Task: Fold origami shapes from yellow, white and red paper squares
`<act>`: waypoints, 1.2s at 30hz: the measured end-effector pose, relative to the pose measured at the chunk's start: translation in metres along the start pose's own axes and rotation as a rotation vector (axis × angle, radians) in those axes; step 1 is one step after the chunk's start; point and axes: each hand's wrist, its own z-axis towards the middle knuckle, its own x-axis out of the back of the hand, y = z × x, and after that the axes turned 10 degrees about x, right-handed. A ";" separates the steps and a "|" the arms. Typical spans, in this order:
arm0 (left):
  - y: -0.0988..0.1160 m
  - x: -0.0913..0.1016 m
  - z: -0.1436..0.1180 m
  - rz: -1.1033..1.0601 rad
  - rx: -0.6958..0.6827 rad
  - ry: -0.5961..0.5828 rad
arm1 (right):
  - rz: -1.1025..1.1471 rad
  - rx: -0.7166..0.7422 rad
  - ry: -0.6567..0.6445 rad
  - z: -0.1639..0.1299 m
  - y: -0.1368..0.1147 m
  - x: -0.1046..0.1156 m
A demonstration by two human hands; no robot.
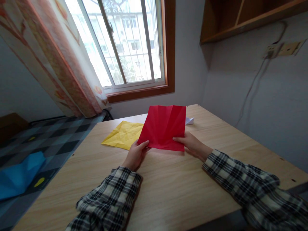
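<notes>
Nearest are two plaid flannel sleeves, reaching out over the pale wood-grain counter (168, 189). The left hand (135, 154) pinches the near-left corner of a creased square sheet of red paper (163, 127), its grip closed on the edge with the thumb on top; the right hand (191, 145) clamps the near-right corner the same way. Held by both near corners, the sheet tilts up off the counter with its far edge raised — likely so that the fan of crease lines shows and the paper stays taut.

Just beyond, partly under the red sheet's left side, a crumpled yellow paper sheet (122, 134) lies flat, seemingly set aside. Behind the red sheet's right edge peeks a small white folded paper piece (189, 121).

Count — one red sheet, one yellow, one white piece, two hands.
</notes>
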 end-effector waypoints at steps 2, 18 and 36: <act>0.001 0.002 0.000 0.003 -0.025 0.036 | -0.003 0.007 0.004 0.001 0.001 0.001; 0.005 -0.006 -0.014 0.184 -0.091 0.008 | -0.304 0.113 0.105 0.012 0.007 0.017; 0.010 -0.003 -0.010 0.184 -0.196 0.102 | -0.106 -0.112 0.214 0.002 -0.001 0.006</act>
